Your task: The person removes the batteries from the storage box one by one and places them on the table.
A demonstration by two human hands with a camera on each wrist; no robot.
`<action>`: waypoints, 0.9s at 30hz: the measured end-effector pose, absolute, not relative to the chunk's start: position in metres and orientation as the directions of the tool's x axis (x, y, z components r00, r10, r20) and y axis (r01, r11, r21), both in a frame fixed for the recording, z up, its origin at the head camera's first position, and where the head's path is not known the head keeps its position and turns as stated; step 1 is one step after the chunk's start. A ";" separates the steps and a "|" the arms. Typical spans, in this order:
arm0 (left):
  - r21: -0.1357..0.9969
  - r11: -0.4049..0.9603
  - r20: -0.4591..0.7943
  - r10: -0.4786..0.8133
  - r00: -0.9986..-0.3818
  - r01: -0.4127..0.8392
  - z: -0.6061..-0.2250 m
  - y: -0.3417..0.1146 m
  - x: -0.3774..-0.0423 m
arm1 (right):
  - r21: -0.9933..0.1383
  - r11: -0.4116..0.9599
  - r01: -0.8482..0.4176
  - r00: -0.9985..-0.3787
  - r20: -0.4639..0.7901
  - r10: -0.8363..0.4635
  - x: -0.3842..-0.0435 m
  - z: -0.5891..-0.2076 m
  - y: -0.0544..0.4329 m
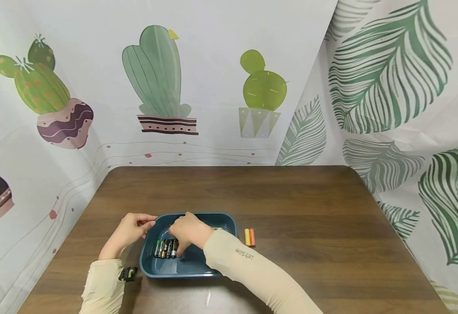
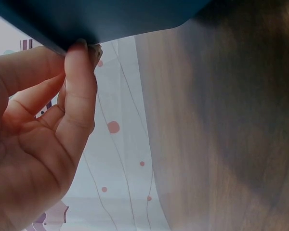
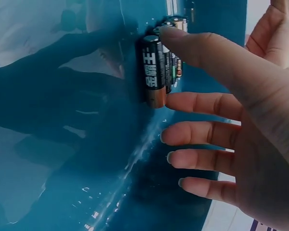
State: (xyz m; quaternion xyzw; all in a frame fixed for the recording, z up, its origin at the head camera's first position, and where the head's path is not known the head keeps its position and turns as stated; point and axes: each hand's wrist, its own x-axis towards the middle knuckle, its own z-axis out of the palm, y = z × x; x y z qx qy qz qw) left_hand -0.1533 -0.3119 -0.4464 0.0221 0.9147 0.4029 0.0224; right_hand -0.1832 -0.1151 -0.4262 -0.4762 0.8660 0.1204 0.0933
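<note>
Pinching the tray [image 1: 189,267] by its rim at the far left corner with the left hand [image 1: 132,229], and reaching inside with the right hand [image 1: 191,231]. Spanning the end battery [image 3: 154,72] there, thumb by one end, forefinger at the other, seemingly in a light pinch, with three fingers loose and spread. Working at the right side of a row [image 1: 166,248] lying side by side in the tray's left half. Best to press evenly at both ends, square the battery against its neighbour, then lift away straight without tipping the row. Worth keeping that steadying pinch on the rim, too.

Out on the table [image 1: 311,209], just right of the tray: one yellow battery [image 1: 247,237], one orange battery [image 1: 252,237], side by side.

Hard to count the row, overlapped in the right wrist view and partly covered in the head view. Impossible to identify something pale behind the right sleeve [image 1: 248,266]. From the left wrist, only tray exterior, no batteries.
</note>
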 end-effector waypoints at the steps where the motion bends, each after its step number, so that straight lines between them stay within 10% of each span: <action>1: 0.738 0.675 -0.022 0.059 -0.998 0.024 -0.446 -0.312 -0.153 | 0.121 0.519 -0.846 -0.531 -0.274 -0.802 -0.183 -0.427 -0.115; 27: 0.731 0.682 -0.015 0.056 -0.998 0.027 -0.444 -0.309 -0.150 | 0.153 0.551 -0.820 -0.569 -0.316 -0.759 -0.181 -0.434 -0.120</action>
